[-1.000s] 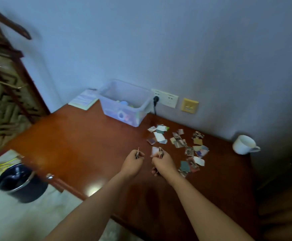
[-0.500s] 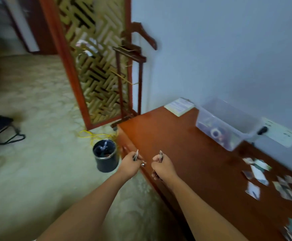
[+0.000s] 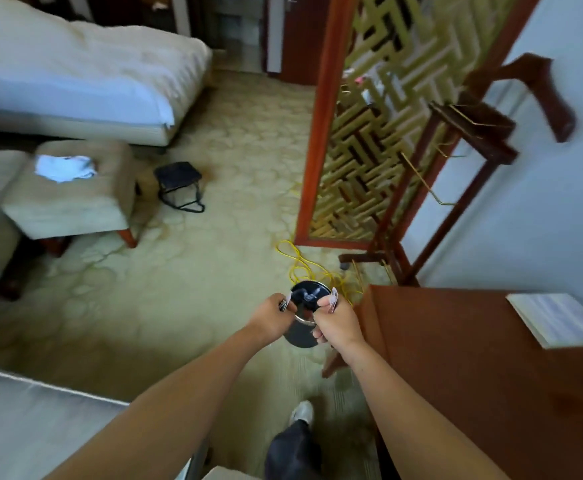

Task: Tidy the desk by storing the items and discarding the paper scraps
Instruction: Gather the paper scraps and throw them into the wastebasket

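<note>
A round black waste bin [image 3: 306, 295] with a shiny rim stands on the carpet beside the desk's left end. My left hand [image 3: 273, 317] is closed on a small stack of paper scraps [image 3: 284, 304] and hovers over the bin's left rim. My right hand [image 3: 336, 322] grips more paper scraps [image 3: 333, 299] above the bin's right rim. Both fists partly hide the bin. The brown wooden desk [image 3: 463, 344] fills the lower right; the scraps left on it and the clear storage box are out of view.
A white booklet [image 3: 557, 318] lies on the desk's far corner. A yellow cable [image 3: 304, 265] trails on the carpet behind the bin, near a wooden lattice screen [image 3: 363, 133] and valet stand [image 3: 456, 174]. A padded stool [image 3: 71, 192], bed [image 3: 75, 71] and small black stool [image 3: 178, 183] stand left.
My view swung left from the desk to the floor. Both hands, still holding scraps, moved off the desk edge and now sit over the waste bin.
</note>
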